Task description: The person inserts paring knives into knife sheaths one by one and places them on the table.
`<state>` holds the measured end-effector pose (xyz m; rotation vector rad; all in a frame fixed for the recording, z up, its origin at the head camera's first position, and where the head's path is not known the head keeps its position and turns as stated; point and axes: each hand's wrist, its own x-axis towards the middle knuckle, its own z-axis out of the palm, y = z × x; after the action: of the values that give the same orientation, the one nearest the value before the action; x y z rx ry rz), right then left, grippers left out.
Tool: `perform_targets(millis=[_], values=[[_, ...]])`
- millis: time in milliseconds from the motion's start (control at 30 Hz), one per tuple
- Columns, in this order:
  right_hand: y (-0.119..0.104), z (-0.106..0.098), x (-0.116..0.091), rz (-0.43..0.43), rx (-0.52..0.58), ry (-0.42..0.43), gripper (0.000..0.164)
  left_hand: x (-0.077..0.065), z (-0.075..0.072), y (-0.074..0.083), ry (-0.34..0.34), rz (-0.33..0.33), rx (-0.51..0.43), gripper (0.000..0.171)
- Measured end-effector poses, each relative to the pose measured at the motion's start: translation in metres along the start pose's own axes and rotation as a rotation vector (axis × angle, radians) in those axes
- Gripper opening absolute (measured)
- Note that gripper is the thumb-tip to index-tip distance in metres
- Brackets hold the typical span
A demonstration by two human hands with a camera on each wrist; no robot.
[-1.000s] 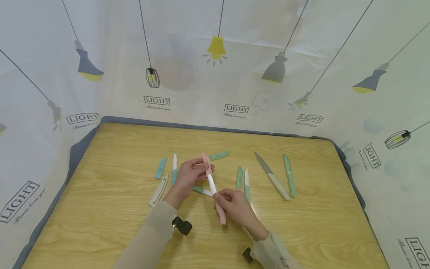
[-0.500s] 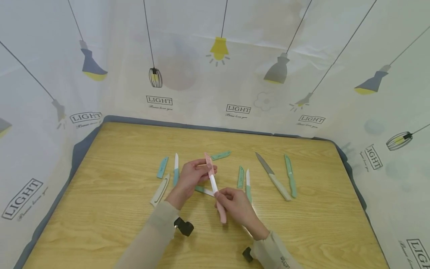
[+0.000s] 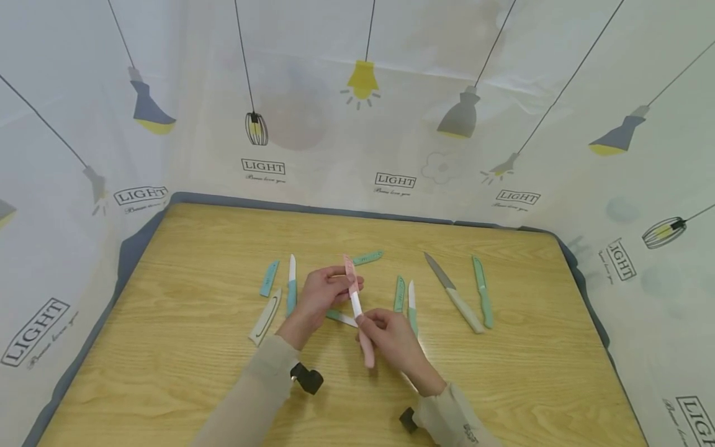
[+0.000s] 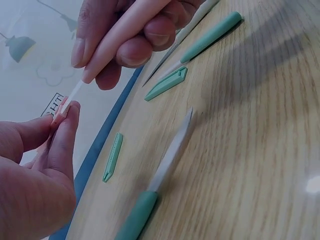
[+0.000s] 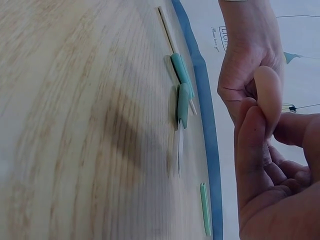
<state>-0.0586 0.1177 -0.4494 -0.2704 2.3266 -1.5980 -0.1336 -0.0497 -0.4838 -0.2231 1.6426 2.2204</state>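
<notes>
A wood-grain tabletop spreads toward six o'clock, edged by a blue-grey strip. White walls at nine, twelve and three carry printed hanging lamps, an all-yellow lamp near twelve.

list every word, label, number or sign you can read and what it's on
"LIGHT": wall covering, repeated in boxes
Script beneath: too blurred
Right sleeve: small lettering, unreadable
Pink sheath, blue sheath, green sheaths: markings too small
No numbers readable
</notes>
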Motion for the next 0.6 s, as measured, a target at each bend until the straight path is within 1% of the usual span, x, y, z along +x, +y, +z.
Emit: perform_targets(millis=[100, 433, 600], values=[[-0.0034, -0.0004, -0.0001, 0.005, 0.011, 0.007, 0.03, 0.0003, 0.0007, -0.0004, -0.004, -0.008, -0.005, 0.044], [-0.0021, 0.0004, 0.0034, 0.011, 0.019, 0.022, 0.031, 0.0003, 0.0014, -0.0036, -0.011, -0.009, 0.02, 0.044], [0.0059, 0.0015, 0.0074, 0.001, 0.037, 0.027, 0.031, -0.0006, 0.0028, -0.0041, -0.007, -0.015, 0.035, 0.04]])
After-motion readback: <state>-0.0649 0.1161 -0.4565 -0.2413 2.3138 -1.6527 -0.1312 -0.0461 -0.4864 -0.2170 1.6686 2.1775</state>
